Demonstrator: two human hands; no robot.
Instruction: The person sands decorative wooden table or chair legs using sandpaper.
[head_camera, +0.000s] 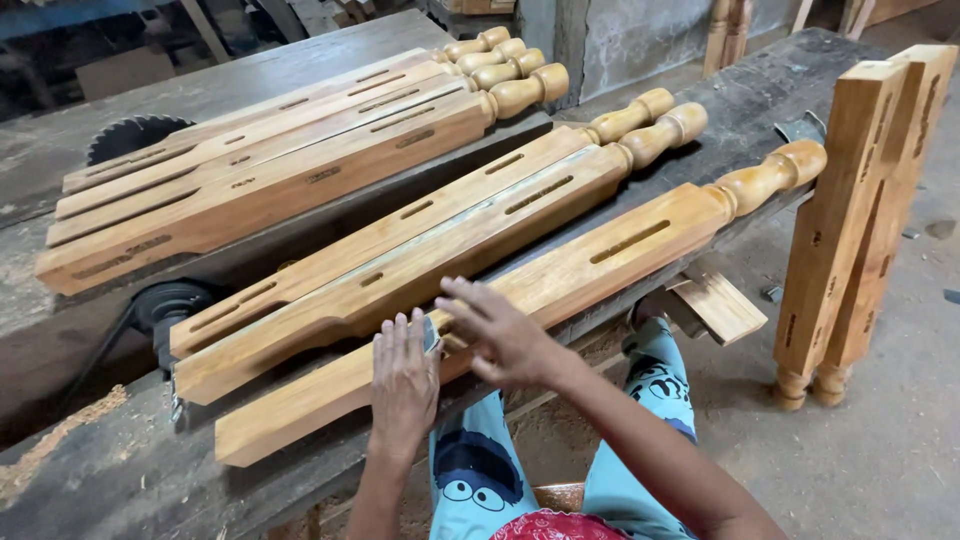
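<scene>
A long varnished wooden post (560, 270) with a turned knob end and mortise slots lies nearest me on the dark workbench (110, 470). My left hand (403, 385) rests flat on its near side, pressing a small grey pad (432, 335) against the wood. Just to the right, my right hand (500, 335) hovers over the same post with its fingers spread and nothing in it. Two more matching posts (430, 235) lie side by side just beyond.
Several similar posts (270, 160) are stacked at the back left, beside a circular saw blade (130, 135) set in the bench. Two posts (860, 220) lean upright at the right. A small wooden offcut (720, 305) sticks out under the bench edge. Sawdust covers the floor.
</scene>
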